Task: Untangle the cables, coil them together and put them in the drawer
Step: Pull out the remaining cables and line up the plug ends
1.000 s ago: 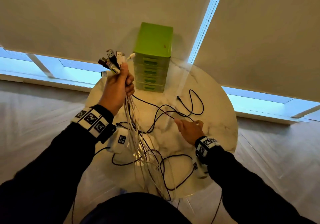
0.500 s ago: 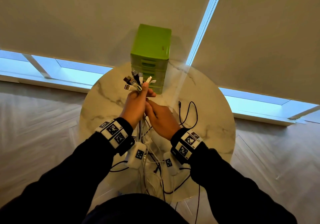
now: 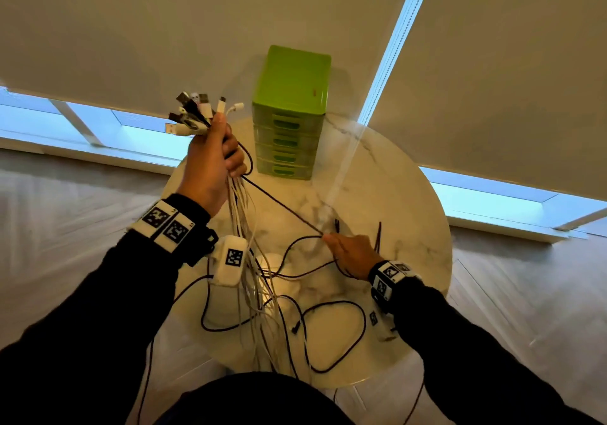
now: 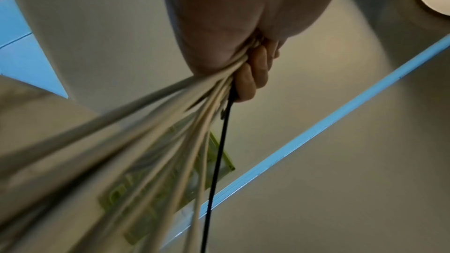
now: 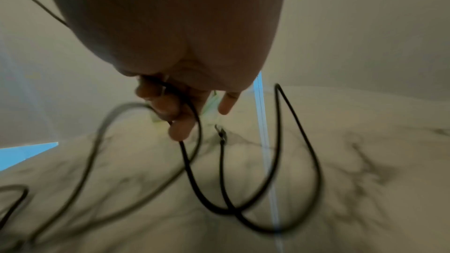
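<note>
My left hand [image 3: 213,158] is raised left of the green drawer unit [image 3: 290,112] and grips a bundle of white and black cables [image 3: 244,227] just below their plugs [image 3: 197,112], which fan out above the fist. The strands [image 4: 170,141] hang down to the round marble table [image 3: 410,227]. One black cable [image 3: 282,208] runs taut from that fist down to my right hand [image 3: 348,254], low over the table's right half. There the fingers [image 5: 170,111] curl round the black cable [image 5: 190,170]. Its slack lies in loops on the marble.
The drawer unit stands at the table's far edge with all its drawers closed. Black cable loops [image 3: 335,336] and white strands trail over the near edge of the table. Window blinds hang behind, and pale wood floor surrounds the table.
My hands were together at the plugs half a second ago. The left hand has risen with the bundle, and the right has pulled away down-right along one black cable, drawing it taut.
</note>
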Tool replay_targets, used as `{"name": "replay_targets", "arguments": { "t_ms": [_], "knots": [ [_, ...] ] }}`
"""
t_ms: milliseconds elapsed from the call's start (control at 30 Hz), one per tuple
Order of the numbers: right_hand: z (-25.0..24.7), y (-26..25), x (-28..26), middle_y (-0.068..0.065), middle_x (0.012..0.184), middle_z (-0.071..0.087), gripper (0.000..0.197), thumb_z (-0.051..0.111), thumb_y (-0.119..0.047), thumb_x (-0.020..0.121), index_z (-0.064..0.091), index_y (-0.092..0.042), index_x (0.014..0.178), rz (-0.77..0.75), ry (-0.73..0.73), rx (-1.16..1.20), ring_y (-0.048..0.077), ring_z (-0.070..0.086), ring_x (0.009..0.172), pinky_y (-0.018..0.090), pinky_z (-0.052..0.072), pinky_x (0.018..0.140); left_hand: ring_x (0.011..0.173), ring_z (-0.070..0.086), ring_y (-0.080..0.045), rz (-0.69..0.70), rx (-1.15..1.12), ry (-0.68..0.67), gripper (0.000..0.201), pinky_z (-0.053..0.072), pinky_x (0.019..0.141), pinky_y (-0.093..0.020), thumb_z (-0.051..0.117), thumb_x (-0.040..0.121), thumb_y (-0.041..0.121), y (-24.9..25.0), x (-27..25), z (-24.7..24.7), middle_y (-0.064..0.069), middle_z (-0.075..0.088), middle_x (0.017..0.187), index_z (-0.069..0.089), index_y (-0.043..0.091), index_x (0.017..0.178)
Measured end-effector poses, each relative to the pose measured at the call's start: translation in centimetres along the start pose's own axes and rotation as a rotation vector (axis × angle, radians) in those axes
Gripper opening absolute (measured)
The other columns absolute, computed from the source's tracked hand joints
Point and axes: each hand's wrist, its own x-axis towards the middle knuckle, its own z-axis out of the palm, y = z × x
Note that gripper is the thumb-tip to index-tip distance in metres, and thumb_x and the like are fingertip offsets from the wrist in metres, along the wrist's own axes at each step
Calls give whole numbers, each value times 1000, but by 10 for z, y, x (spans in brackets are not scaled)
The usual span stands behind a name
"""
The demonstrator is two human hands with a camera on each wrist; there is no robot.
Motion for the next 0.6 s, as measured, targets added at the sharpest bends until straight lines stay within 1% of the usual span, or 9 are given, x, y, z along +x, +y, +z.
{"name": "replay_targets", "arguments": {
  "t_ms": [33,100,133,200,267,300,433,533,600],
  "knots": [
    [-6,1,9,16,97,70,40,31,-45,107,62,-20,110,39,58,-67,38,64,94,34,40,81,47,23,-7,25,66,-15,41,17,48,-24,40,109,36,-1,-2,0,9,27,54,39,23,70],
    [-22,-7,28,19,99,70,41,31,-49,106,59,-20,99,105,205,-21,41,64,94,41,45,81,48,21,-6,72,218,-52,40,17,49,-23,38,110,32,-8,-7,1,12,27,53,35,23,70],
    [-31,-15,36,19,92,68,39,32,-49,106,54,-21,88,120,280,57,40,62,88,41,44,76,48,21,-4,84,281,-76,40,18,48,-21,37,110,30,-14,-10,2,13,29,53,34,23,71],
    [-50,-35,48,10,72,57,38,37,-43,106,43,-23,75,101,433,204,33,53,73,36,30,65,49,26,-3,69,360,-101,38,21,49,-22,38,110,29,-27,-13,2,14,35,54,39,23,72],
    [-67,-62,50,-1,63,47,37,40,-36,107,42,-22,73,19,540,286,28,45,66,34,23,62,53,33,-3,27,384,-90,34,24,54,-24,42,109,29,-41,-15,0,12,43,61,48,23,75],
    [-73,-77,49,-2,63,47,36,41,-35,107,46,-20,75,-44,564,330,25,45,65,34,26,61,56,36,-5,20,414,-72,34,26,57,-25,43,108,32,-46,-15,0,10,46,65,53,24,77],
    [-76,-127,30,-1,73,52,32,38,-30,109,54,-14,86,-309,483,442,15,48,67,30,37,65,57,36,-11,-50,466,-12,45,29,59,-32,42,103,54,-51,-20,7,6,43,62,59,20,80],
    [-74,-148,17,0,87,64,30,33,-27,110,60,-16,106,-472,361,477,10,59,79,28,47,71,59,41,-14,-95,406,-44,49,33,59,-33,42,101,59,-46,-21,15,5,48,59,63,22,78],
    [-74,-151,12,-4,89,66,30,32,-25,110,61,-18,109,-510,315,536,3,61,80,20,48,72,66,53,-16,-82,373,-54,45,43,64,-35,43,103,54,-44,-21,17,1,61,68,69,19,89]
  ]
}}
